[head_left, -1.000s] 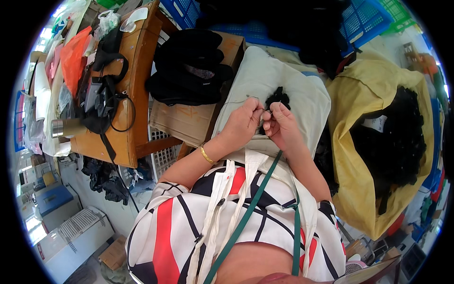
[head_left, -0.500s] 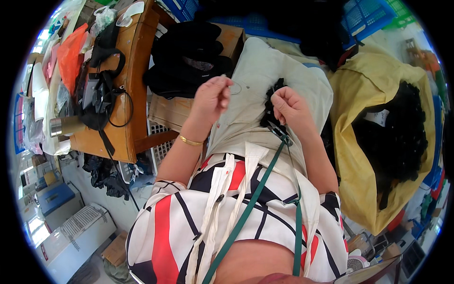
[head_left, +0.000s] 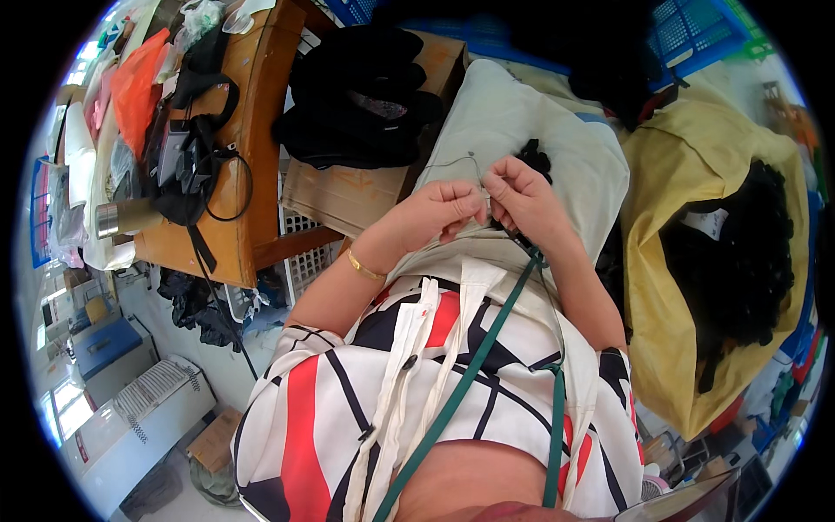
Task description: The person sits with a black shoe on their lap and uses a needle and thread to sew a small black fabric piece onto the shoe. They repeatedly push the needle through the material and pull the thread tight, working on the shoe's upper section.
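Left hand (head_left: 439, 211) and right hand (head_left: 520, 196) met over the pale grey fabric cushion (head_left: 522, 130); both grips pinched a thin grey thread (head_left: 452, 163), small black fabric piece (head_left: 535, 159) just beyond.

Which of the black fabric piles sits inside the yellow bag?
The pile on the right, spilling from the open yellow bag. The other big pile lies on the wooden table, at the left.

Two hands (head_left: 483, 204), one yellow sack (head_left: 687, 287), one grey cloth (head_left: 522, 122), one bracelet (head_left: 365, 268).
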`<move>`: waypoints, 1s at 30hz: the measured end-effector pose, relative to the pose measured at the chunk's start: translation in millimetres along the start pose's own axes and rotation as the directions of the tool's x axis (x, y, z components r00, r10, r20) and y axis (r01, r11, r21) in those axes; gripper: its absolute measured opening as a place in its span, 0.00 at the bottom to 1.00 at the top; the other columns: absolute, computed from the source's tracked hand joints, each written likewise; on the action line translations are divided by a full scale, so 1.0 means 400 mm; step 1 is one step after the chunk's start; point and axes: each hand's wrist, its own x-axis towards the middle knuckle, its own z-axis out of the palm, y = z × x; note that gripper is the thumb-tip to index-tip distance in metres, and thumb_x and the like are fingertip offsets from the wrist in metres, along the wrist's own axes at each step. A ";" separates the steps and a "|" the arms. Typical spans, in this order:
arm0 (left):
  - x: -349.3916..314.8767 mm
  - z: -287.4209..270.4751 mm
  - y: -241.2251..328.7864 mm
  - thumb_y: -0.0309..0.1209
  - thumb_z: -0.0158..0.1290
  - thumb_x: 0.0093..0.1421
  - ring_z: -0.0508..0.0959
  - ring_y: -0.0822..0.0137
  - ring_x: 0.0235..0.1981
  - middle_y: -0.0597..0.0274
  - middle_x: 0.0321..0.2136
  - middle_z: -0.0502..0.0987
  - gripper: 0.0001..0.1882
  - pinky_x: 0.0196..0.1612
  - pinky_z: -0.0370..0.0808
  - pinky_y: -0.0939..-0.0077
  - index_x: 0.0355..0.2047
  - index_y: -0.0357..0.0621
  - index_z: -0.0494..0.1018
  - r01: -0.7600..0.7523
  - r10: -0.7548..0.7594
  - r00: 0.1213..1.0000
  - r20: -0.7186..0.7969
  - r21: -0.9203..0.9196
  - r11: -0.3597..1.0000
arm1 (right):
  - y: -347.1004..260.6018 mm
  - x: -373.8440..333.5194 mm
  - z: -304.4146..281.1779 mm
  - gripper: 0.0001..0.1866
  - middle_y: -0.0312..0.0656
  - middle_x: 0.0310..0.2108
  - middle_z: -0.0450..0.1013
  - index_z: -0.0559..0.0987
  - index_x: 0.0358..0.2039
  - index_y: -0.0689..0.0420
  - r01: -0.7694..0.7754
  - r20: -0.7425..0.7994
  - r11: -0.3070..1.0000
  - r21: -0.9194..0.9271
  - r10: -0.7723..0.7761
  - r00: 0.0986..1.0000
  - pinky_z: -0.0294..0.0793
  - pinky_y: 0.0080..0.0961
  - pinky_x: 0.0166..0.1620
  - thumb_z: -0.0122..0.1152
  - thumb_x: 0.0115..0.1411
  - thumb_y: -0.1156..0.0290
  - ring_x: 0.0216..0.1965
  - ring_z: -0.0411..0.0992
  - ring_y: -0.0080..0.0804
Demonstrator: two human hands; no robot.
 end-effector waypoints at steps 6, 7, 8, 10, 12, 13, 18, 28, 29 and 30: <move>-0.044 0.066 0.016 0.32 0.58 0.59 0.74 0.59 0.30 0.57 0.27 0.71 0.08 0.33 0.72 0.65 0.34 0.40 0.77 -0.125 0.467 0.884 -0.026 0.949 0.290 | 0.014 0.010 0.025 0.07 0.27 0.19 0.67 0.76 0.35 0.56 0.002 0.138 0.980 0.201 -0.030 0.990 0.60 0.12 0.22 0.59 0.66 0.66 0.18 0.61 0.12; -0.046 0.066 0.012 0.32 0.59 0.58 0.73 0.57 0.29 0.56 0.27 0.70 0.08 0.33 0.72 0.65 0.35 0.40 0.77 -0.113 0.488 0.872 -0.035 0.956 0.271 | 0.017 0.009 0.029 0.07 0.27 0.20 0.68 0.77 0.35 0.56 0.032 0.102 0.990 0.140 -0.046 0.994 0.60 0.13 0.22 0.60 0.65 0.66 0.18 0.61 0.11; -0.043 0.064 0.008 0.31 0.59 0.58 0.73 0.55 0.29 0.55 0.27 0.70 0.09 0.33 0.72 0.65 0.36 0.41 0.78 -0.107 0.513 0.858 -0.038 0.962 0.251 | 0.021 0.008 0.028 0.07 0.27 0.20 0.69 0.77 0.35 0.57 0.063 0.062 0.995 0.073 -0.067 0.996 0.61 0.13 0.23 0.60 0.65 0.67 0.19 0.61 0.11; -0.043 0.066 0.010 0.31 0.60 0.57 0.72 0.55 0.29 0.55 0.27 0.70 0.10 0.33 0.72 0.66 0.38 0.41 0.78 -0.119 0.558 0.829 -0.041 0.962 0.248 | 0.030 0.001 0.029 0.07 0.27 0.21 0.70 0.78 0.35 0.59 0.123 -0.011 0.992 -0.032 -0.124 0.992 0.61 0.13 0.24 0.60 0.64 0.69 0.21 0.62 0.11; -0.048 0.071 0.027 0.31 0.61 0.56 0.73 0.58 0.28 0.57 0.28 0.71 0.11 0.32 0.72 0.68 0.39 0.40 0.78 -0.156 0.607 0.794 -0.047 0.948 0.277 | 0.030 -0.007 0.026 0.06 0.27 0.23 0.71 0.78 0.34 0.60 0.190 -0.069 0.975 -0.115 -0.198 0.978 0.62 0.13 0.25 0.61 0.63 0.70 0.22 0.63 0.10; -0.047 0.076 0.027 0.31 0.61 0.56 0.73 0.61 0.28 0.58 0.28 0.71 0.12 0.32 0.72 0.70 0.39 0.40 0.79 -0.166 0.631 0.771 -0.084 0.931 0.327 | 0.030 -0.013 0.024 0.06 0.28 0.23 0.72 0.78 0.35 0.61 0.217 -0.086 0.963 -0.161 -0.233 0.969 0.63 0.13 0.25 0.61 0.62 0.71 0.23 0.63 0.11; -0.031 0.070 0.005 0.31 0.60 0.60 0.71 0.74 0.27 0.63 0.32 0.73 0.11 0.30 0.69 0.81 0.39 0.36 0.79 -0.332 0.740 0.644 -0.194 0.800 0.499 | 0.009 -0.050 0.042 0.06 0.33 0.22 0.73 0.78 0.35 0.62 0.331 -0.118 0.881 -0.338 -0.388 0.914 0.66 0.15 0.27 0.63 0.59 0.74 0.24 0.65 0.14; 0.030 0.066 -0.039 0.30 0.54 0.66 0.70 0.81 0.23 0.65 0.36 0.77 0.05 0.23 0.67 0.87 0.36 0.42 0.76 -0.595 0.496 0.719 -0.487 -0.062 0.801 | 0.041 -0.058 0.055 0.03 0.31 0.24 0.70 0.77 0.34 0.60 0.397 -0.105 0.864 -0.310 -0.446 0.889 0.64 0.16 0.28 0.61 0.62 0.74 0.25 0.63 0.15; 0.031 0.073 -0.032 0.31 0.53 0.67 0.70 0.81 0.22 0.65 0.34 0.77 0.05 0.22 0.66 0.87 0.36 0.43 0.75 -0.568 0.438 0.765 -0.472 -0.174 0.804 | 0.050 -0.057 0.052 0.03 0.30 0.24 0.69 0.77 0.35 0.60 0.367 -0.109 0.899 -0.239 -0.400 0.910 0.63 0.15 0.28 0.60 0.63 0.74 0.25 0.63 0.14; 0.031 0.076 -0.027 0.31 0.53 0.67 0.69 0.81 0.21 0.65 0.33 0.78 0.05 0.21 0.66 0.87 0.37 0.43 0.74 -0.533 0.381 0.809 -0.448 -0.284 0.797 | 0.060 -0.054 0.048 0.03 0.28 0.24 0.68 0.76 0.35 0.59 0.333 -0.110 0.928 -0.165 -0.352 0.929 0.62 0.14 0.29 0.60 0.63 0.74 0.26 0.62 0.13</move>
